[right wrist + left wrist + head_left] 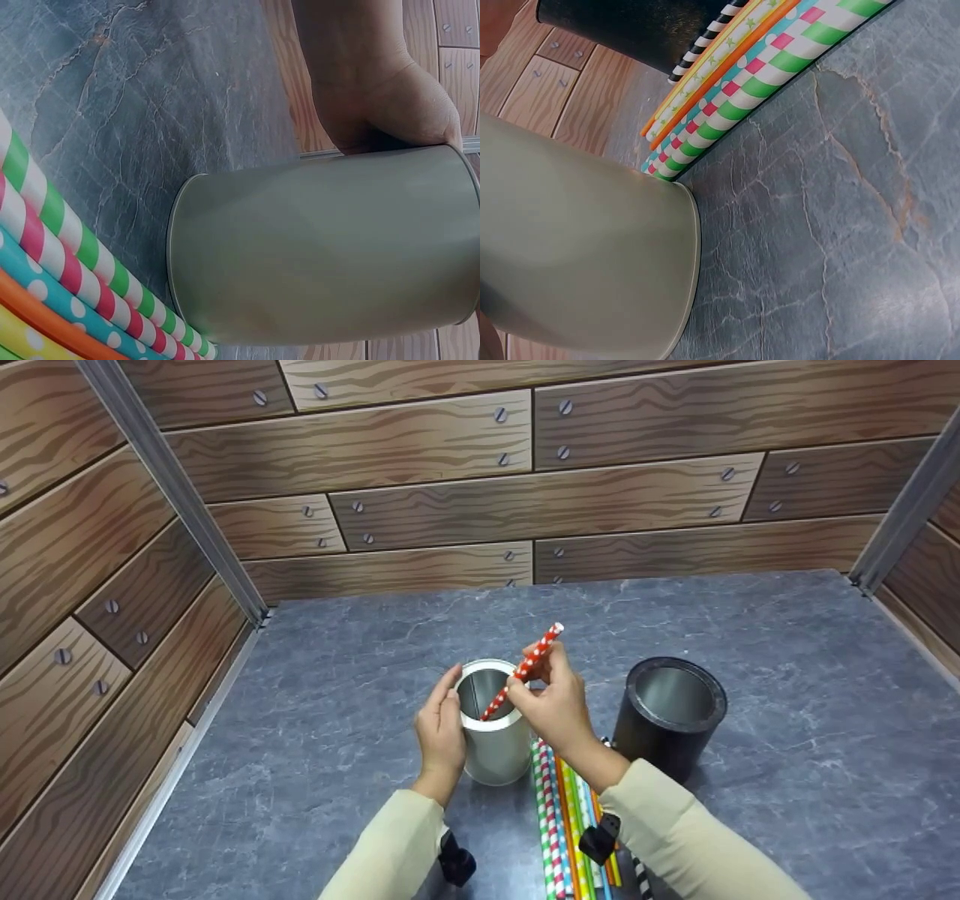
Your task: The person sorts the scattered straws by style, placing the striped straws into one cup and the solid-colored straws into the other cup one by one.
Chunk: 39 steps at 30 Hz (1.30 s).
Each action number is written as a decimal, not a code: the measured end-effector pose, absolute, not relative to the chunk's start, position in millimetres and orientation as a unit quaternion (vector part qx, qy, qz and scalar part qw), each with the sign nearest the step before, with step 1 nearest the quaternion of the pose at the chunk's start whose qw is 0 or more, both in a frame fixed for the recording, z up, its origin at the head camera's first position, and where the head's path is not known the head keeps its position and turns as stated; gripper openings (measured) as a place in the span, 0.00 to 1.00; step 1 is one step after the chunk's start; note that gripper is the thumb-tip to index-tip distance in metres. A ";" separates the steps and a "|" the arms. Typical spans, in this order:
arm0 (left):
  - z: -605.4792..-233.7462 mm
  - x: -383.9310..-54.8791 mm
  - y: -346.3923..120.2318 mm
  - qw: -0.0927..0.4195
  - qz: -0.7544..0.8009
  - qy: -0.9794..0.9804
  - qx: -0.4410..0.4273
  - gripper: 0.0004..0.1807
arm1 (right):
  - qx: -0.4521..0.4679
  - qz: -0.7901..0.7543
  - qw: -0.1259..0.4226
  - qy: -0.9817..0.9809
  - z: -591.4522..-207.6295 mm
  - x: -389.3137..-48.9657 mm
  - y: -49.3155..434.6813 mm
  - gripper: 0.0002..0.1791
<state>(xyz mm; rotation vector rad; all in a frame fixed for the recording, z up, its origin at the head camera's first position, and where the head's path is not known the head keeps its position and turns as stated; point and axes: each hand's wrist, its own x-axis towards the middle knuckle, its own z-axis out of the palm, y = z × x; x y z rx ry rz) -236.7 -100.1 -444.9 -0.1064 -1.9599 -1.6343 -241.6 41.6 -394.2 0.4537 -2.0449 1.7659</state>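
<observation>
A red paper straw (536, 662) with white dots is pinched between the thumb and fingers of my right hand (559, 697). It slants, its lower end inside the mouth of a light grey-green cylindrical can (499, 757). My left hand (441, 735) rests against the can's left side, fingers fairly straight along the wall near the rim. In the right wrist view the left hand (390, 105) touches the upright can (322, 247). Several colourful paper straws (570, 825), striped, dotted and plain, lie on the table beside the can, partly under my right forearm.
A black cylindrical can (660, 735) stands open-topped to the right of the straws. The grey marbled table (337, 675) is bordered by wood-patterned walls (435, 502) at the back and sides. Black wrist cameras (456, 861) hang under both sleeves.
</observation>
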 end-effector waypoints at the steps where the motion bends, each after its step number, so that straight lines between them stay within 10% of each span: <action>1: -444.9 -236.5 -100.0 0.290 -0.613 -0.734 -0.040 0.20 | 0.164 0.630 0.201 -0.732 -394.3 -241.4 41.6 0.16; 39: -445.9 -237.9 -98.7 0.303 -0.627 -0.716 -0.049 0.19 | 0.126 0.656 0.201 -0.717 -404.2 -224.0 75.7 0.15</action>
